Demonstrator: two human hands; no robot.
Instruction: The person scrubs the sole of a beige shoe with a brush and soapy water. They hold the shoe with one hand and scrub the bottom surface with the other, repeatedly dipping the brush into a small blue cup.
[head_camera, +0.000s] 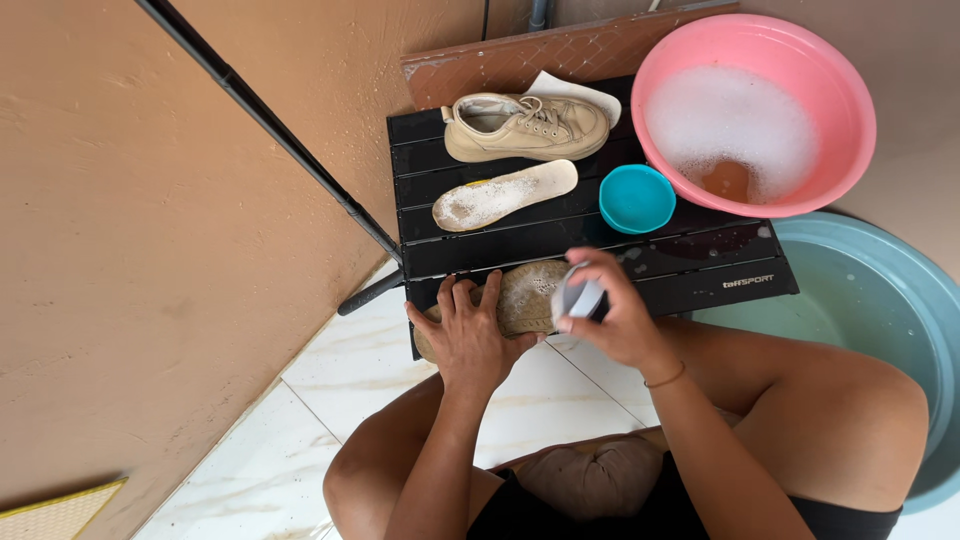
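Gripping shoe (525, 295), left hand (468, 335); right hand (610, 310) clutching brush (577, 297).

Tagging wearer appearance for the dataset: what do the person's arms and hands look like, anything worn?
Both arms are bare, with no sleeves and no gloves. The right hand has a thin bracelet at the wrist. The left hand and its wrist show nothing worn; no rings can be made out.

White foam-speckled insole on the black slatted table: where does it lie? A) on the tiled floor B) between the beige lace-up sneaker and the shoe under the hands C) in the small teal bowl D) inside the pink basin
B: the white foam-speckled insole lies flat on the black slatted table, below the beige lace-up sneaker and above the sole-up shoe pinned by the left hand, clear of the pink basin.
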